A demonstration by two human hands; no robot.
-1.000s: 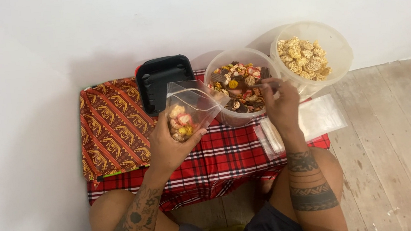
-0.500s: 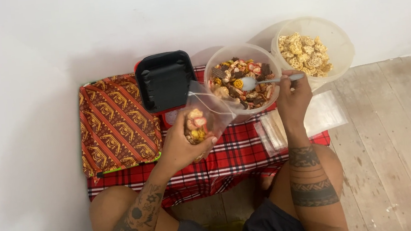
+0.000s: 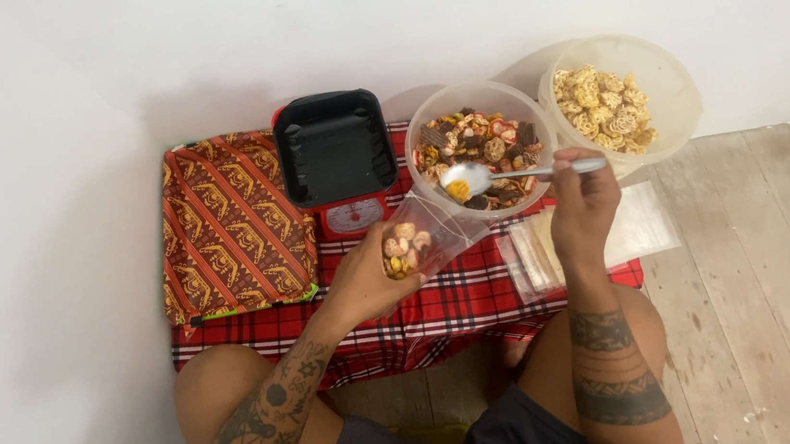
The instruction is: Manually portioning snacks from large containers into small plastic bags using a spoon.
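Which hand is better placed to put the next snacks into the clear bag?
The right hand, probably. It holds the spoon, loaded, over the mixed snack bowl, beside the bag's mouth. The left hand is occupied holding the clear bag.

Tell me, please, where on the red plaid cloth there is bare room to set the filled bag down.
Bare plaid cloth shows along the near edge, between the left hand with its clear bag and the stack of empty bags right. The far side is crowded: patterned fabric, scale with black tray, mixed-snack bowl, second bowl. The right hand holds a spoon.
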